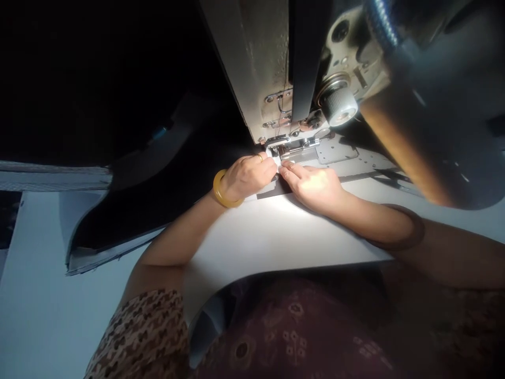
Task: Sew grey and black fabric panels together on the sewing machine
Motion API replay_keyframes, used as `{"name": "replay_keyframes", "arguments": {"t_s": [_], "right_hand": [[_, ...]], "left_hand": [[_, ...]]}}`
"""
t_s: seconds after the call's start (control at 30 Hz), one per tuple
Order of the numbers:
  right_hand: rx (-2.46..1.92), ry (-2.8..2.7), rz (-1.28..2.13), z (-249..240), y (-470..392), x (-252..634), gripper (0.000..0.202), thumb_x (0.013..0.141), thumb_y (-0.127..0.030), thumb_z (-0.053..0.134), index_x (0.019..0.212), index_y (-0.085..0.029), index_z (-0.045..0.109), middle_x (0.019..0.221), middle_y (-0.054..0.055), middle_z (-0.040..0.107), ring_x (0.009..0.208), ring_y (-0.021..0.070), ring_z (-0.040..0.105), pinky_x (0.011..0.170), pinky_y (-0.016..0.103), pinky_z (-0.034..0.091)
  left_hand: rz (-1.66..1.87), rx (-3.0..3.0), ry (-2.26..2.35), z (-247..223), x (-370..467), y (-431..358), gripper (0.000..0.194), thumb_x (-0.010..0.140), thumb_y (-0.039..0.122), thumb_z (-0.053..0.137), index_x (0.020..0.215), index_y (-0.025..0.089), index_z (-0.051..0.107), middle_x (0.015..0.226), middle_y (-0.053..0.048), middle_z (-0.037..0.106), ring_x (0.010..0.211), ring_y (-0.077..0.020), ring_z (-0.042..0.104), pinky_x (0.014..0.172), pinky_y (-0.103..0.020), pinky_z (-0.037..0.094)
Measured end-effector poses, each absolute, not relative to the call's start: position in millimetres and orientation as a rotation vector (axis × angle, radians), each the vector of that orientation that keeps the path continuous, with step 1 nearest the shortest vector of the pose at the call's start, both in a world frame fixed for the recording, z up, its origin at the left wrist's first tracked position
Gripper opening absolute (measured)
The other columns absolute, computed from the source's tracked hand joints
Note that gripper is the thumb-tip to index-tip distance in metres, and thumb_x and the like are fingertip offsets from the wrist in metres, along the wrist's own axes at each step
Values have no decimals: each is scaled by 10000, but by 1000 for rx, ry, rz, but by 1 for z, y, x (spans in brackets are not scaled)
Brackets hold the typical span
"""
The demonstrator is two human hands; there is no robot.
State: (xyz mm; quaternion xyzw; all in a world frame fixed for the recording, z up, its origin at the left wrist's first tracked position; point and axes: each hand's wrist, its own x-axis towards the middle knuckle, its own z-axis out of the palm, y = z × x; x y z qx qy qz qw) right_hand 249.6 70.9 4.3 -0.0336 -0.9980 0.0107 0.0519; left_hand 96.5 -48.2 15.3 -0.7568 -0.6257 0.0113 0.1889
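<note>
My left hand (250,176), with a yellow bangle (223,192) at the wrist and a ring, is closed with its fingertips pinched on a small white piece of fabric (278,159) close to the needle area of a sewing machine (260,58). From the other side, my right hand (315,187) comes up to the same white piece, its fingers drawn together at the edge. Most of the piece is hidden by my fingers. Just beyond my fingertips are the presser foot (275,150) and a metal guide (302,149).
A large stack of dark fabric (130,210) lies left on the white table (236,247). Scissors or snips (396,181) lie right of my hand. A ridged knob (341,108) and a dark rounded lamp-like part (445,121) overhang the right side.
</note>
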Motion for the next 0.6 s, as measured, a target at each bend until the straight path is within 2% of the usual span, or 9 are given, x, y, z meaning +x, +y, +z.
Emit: {"name": "replay_keyframes", "arguments": {"t_s": [0.2,0.43,0.6], "right_hand": [[-16,-3102,107,8,75,249,387,944,-120,290,1070,-133,655,982,76,701,717,159,592,468,304,189],[115,-3104,67,4,79,251,422,944,-108,255,1050,-120,663,1032,85,686,629,138,520,491,306,159],[85,-3072,37,6,76,251,373,941,-136,301,1027,-123,663,976,66,686,585,127,487,493,304,155]], "left_hand": [[-7,-2171,-1789,16,99,-47,364,920,76,296,663,150,544,592,-40,500,609,-142,485,520,-293,282],[58,-2158,-1815,17,104,-50,344,915,67,301,694,148,552,614,-35,532,597,-139,496,520,-275,315],[74,-2149,-1814,18,108,-60,251,897,95,364,912,107,614,798,-75,637,699,-155,547,561,-265,386]]}}
